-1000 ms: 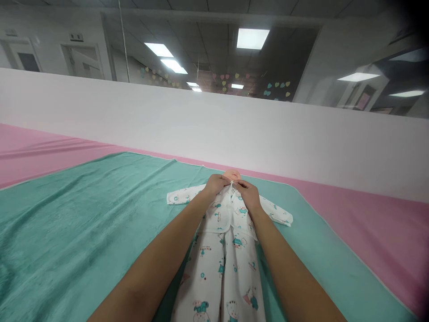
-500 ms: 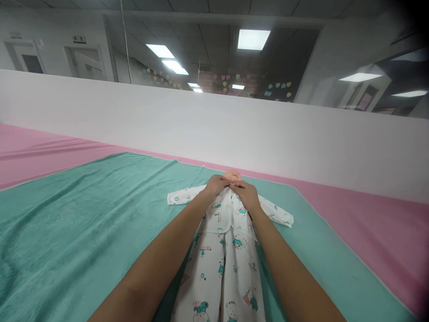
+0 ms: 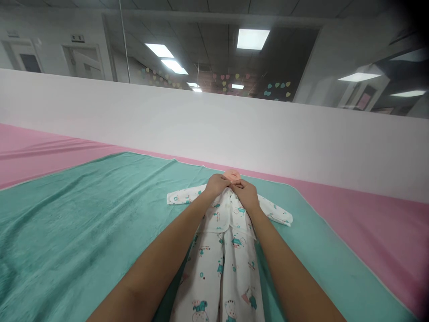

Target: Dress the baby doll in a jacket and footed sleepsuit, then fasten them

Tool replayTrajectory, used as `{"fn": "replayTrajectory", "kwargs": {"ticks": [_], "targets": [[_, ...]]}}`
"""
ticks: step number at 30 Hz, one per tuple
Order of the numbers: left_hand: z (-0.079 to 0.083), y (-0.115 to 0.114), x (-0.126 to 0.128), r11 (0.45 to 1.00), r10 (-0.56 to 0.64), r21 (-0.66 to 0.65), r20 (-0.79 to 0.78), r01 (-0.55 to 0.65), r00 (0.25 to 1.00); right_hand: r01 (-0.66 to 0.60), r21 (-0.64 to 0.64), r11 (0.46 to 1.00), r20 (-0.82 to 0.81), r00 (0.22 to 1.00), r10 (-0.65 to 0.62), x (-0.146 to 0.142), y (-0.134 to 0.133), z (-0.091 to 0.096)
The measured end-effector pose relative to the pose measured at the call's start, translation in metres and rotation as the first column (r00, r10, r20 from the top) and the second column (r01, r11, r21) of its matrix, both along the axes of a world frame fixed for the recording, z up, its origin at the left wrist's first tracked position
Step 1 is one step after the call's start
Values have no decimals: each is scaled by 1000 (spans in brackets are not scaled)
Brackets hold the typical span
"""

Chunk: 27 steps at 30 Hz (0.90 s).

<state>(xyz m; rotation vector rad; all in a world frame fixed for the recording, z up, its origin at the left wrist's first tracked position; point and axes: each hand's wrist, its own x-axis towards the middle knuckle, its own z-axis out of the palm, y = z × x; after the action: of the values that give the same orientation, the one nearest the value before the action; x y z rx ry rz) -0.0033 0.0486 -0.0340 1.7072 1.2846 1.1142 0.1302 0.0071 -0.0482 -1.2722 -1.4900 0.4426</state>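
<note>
A baby doll lies on its back, its head [image 3: 232,175] showing just beyond my hands. It is dressed in a white printed baby jacket [image 3: 217,219] with both sleeves stretched out sideways, and matching pants [image 3: 204,277] run down toward me. My left hand [image 3: 217,183] and my right hand [image 3: 246,193] meet at the neck of the jacket. Fingers of both are closed in a pinch on its collar edges, fingertips nearly touching. Any fastener between them is too small to make out. Below, the jacket's front edges part slightly at the rounded hem.
The doll rests on a green blanket [image 3: 83,214] with folds at the left. Under it lies a pink sheet [image 3: 378,223], seen at both sides. A low white wall [image 3: 214,125] stands behind, with glass or mirror panels [image 3: 214,53] above it.
My hands stay at the collar, the right fingers shifting slightly. The doll and its clothes keep their place.
</note>
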Motion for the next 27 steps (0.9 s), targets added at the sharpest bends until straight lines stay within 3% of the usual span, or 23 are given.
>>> {"fn": "replayTrajectory", "kwargs": {"ticks": [5, 10, 16, 19, 23, 27], "targets": [[2, -2, 4, 991, 73, 122, -130, -58, 989, 26, -16, 1000, -140, 990, -28, 4, 7, -2], [-2, 1, 4, 998, 18, 52, 28, -19, 999, 6, -80, 997, -244, 969, -25, 4, 13, -2], [-6, 3, 0, 999, -46, -16, 117, 48, 992, 24, -27, 999, -88, 996, -27, 0, 15, -2], [-4, 2, -1, 998, -51, -21, 123, 54, 991, -14, -54, 998, -116, 993, 8, -1, 16, -3], [0, 0, 1, 1000, -28, 0, 80, 28, 996, -12, -63, 998, -110, 994, 5, -1, 17, -4], [5, -5, 5, 997, 22, 82, -71, -16, 997, 3, -57, 998, -84, 996, -8, -1, 17, -4]]}}
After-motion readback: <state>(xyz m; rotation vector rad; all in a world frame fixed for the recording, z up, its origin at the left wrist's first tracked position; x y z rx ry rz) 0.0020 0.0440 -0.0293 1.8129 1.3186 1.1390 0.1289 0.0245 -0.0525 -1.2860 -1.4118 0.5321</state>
